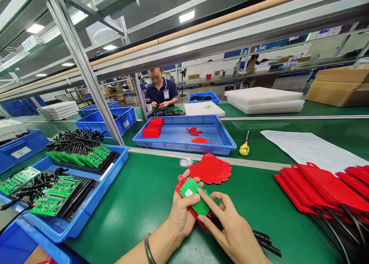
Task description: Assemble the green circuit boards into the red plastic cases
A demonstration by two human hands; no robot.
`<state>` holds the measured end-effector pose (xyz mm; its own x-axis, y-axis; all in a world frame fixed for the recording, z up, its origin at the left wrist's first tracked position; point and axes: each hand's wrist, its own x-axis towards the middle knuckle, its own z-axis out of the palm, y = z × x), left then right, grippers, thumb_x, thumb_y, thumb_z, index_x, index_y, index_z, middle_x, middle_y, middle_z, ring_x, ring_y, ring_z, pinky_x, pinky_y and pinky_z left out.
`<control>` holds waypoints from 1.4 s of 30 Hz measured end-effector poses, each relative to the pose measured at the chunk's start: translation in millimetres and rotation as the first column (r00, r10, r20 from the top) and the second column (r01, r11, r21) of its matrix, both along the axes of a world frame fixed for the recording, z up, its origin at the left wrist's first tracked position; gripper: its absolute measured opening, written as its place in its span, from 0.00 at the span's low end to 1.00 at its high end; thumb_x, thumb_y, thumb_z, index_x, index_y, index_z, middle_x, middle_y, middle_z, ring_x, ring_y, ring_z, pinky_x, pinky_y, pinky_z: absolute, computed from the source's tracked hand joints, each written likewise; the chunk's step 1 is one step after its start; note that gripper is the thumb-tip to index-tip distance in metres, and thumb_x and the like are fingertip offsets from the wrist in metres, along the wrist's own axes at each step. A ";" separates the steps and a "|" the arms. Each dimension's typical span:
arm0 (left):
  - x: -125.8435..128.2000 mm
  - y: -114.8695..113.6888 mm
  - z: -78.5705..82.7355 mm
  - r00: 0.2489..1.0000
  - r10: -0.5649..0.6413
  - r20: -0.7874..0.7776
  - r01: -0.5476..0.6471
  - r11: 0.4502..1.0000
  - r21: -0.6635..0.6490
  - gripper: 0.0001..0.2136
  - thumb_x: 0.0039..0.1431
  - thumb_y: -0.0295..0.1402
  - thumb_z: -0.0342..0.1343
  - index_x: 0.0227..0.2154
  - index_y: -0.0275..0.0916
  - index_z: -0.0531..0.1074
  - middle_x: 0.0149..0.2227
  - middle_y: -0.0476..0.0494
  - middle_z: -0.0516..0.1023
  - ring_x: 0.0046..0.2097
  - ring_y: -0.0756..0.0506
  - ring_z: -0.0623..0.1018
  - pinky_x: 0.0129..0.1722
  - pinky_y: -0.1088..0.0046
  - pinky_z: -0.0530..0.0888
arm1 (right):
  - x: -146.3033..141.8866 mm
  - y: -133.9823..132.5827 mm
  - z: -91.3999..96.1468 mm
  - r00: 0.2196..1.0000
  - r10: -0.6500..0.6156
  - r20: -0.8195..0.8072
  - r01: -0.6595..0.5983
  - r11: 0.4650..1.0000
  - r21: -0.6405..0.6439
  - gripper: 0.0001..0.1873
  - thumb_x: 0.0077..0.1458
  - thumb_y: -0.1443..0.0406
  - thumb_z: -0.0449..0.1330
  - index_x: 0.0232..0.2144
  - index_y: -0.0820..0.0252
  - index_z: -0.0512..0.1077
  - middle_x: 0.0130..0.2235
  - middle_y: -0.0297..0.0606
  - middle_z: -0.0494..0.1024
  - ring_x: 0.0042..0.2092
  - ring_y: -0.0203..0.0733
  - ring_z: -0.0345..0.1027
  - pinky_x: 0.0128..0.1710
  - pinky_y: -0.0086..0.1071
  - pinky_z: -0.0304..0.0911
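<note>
My left hand cradles a red plastic case half from below, its thumb pressing on the green circuit board lying in it. A small white label shows on the board. My right hand grips the board's lower end, the index finger stretched along its face and the thumb at the case's edge. A black cable runs out beneath my right hand; where it meets the board is hidden. Just beyond my hands, flat red plastic covers lie fanned on the green bench.
At left, a blue tray holds green boards with black cables. Ahead, a blue tray contains red parts. A yellow-handled screwdriver and paper sheets lie beyond. Red cases with cables are stacked right. A person sits opposite.
</note>
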<state>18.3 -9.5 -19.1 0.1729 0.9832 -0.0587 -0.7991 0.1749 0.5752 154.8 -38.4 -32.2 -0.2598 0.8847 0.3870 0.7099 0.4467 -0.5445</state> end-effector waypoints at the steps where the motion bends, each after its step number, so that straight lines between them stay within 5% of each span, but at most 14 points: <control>1: 0.3 -0.2 0.3 1.000 0.017 -0.010 -0.017 1.000 0.003 0.34 0.40 0.20 0.62 0.54 0.43 0.63 0.46 0.43 0.74 0.49 0.42 0.73 0.54 0.60 0.64 | -0.5 -0.2 -2.0 1.000 0.008 0.012 -0.008 1.000 0.019 0.26 0.60 0.54 0.51 0.58 0.50 0.60 0.46 0.46 0.62 0.31 0.41 0.67 0.29 0.36 0.69; 17: 2.3 0.1 -0.1 0.986 0.106 -0.127 -0.097 0.992 0.079 0.27 0.48 0.26 0.62 0.53 0.44 0.65 0.43 0.44 0.75 0.44 0.45 0.75 0.53 0.61 0.66 | -3.3 -8.6 -6.1 0.979 -0.011 0.205 -0.004 0.997 0.072 0.26 0.61 0.53 0.47 0.59 0.48 0.59 0.47 0.49 0.64 0.29 0.43 0.70 0.24 0.37 0.69; 21: -0.6 0.5 0.9 0.988 0.087 -0.130 -0.080 0.995 0.054 0.28 0.48 0.26 0.62 0.54 0.43 0.64 0.45 0.43 0.75 0.47 0.43 0.75 0.54 0.59 0.66 | -0.8 -8.5 -2.6 0.992 0.030 0.120 -0.026 0.999 -0.034 0.25 0.60 0.53 0.48 0.59 0.47 0.59 0.48 0.48 0.63 0.31 0.44 0.69 0.28 0.40 0.69; 24: -4.3 2.4 3.0 0.990 0.042 -0.135 -0.035 0.998 0.053 0.29 0.47 0.26 0.63 0.55 0.40 0.63 0.47 0.39 0.75 0.49 0.39 0.74 0.54 0.56 0.65 | 3.6 -3.9 7.4 0.994 0.009 -0.111 -0.032 0.979 -0.203 0.25 0.61 0.54 0.48 0.58 0.50 0.58 0.45 0.45 0.67 0.32 0.42 0.69 0.32 0.39 0.68; 26: -6.3 2.9 4.7 0.992 -0.008 -0.126 0.014 0.999 0.051 0.30 0.47 0.26 0.63 0.55 0.39 0.63 0.48 0.36 0.75 0.50 0.38 0.74 0.55 0.55 0.65 | 6.7 1.1 16.8 0.943 -0.020 -0.332 -0.112 0.921 -0.374 0.24 0.60 0.52 0.48 0.55 0.56 0.61 0.39 0.42 0.71 0.33 0.42 0.69 0.32 0.36 0.67; 28: -7.2 2.1 5.9 0.990 -0.076 -0.121 0.082 0.995 0.050 0.30 0.47 0.25 0.63 0.55 0.38 0.63 0.48 0.35 0.75 0.51 0.37 0.73 0.55 0.53 0.64 | 8.5 5.6 25.4 0.852 -0.004 -0.523 -0.316 0.793 -0.521 0.24 0.59 0.50 0.50 0.48 0.59 0.67 0.33 0.39 0.73 0.33 0.42 0.68 0.30 0.32 0.67; 31: -7.0 -0.5 6.0 0.977 -0.172 -0.125 0.179 0.983 0.045 0.29 0.47 0.24 0.63 0.54 0.36 0.64 0.49 0.33 0.75 0.52 0.36 0.73 0.56 0.52 0.63 | 7.2 8.1 30.6 0.729 0.031 -0.684 -0.554 0.613 -0.563 0.24 0.55 0.47 0.53 0.35 0.62 0.74 0.28 0.36 0.74 0.29 0.38 0.66 0.30 0.30 0.65; 33: -6.1 -1.9 5.0 0.974 -0.187 -0.129 0.193 0.980 0.041 0.29 0.47 0.24 0.63 0.54 0.36 0.65 0.49 0.33 0.74 0.52 0.36 0.72 0.57 0.52 0.62 | 4.4 6.9 27.3 0.721 0.024 -0.692 -0.546 0.635 -0.547 0.24 0.54 0.47 0.55 0.30 0.63 0.74 0.27 0.36 0.74 0.27 0.37 0.64 0.29 0.29 0.64; 37: -4.3 -2.5 2.6 0.977 -0.164 -0.137 0.170 0.985 0.029 0.27 0.48 0.25 0.63 0.53 0.37 0.65 0.49 0.34 0.74 0.52 0.36 0.73 0.57 0.52 0.61 | -0.5 3.0 14.1 0.802 -0.030 -0.597 -0.358 0.775 -0.520 0.22 0.55 0.49 0.54 0.25 0.62 0.71 0.24 0.35 0.72 0.25 0.39 0.64 0.26 0.31 0.65; 42: -6.6 -1.2 4.1 0.971 -0.172 -0.168 0.182 0.982 0.047 0.26 0.49 0.24 0.61 0.53 0.36 0.66 0.50 0.34 0.74 0.52 0.36 0.72 0.56 0.52 0.62 | -2.1 2.1 14.9 0.766 -0.044 -0.641 -0.389 0.762 -0.517 0.25 0.55 0.47 0.52 0.24 0.63 0.69 0.22 0.34 0.70 0.24 0.37 0.62 0.25 0.30 0.64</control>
<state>11.7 -10.7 -15.0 0.3373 0.9405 -0.0408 -0.6536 0.2651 0.7089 152.7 -36.2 -17.3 -0.3450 0.9359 -0.0717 0.0913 -0.0426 -0.9949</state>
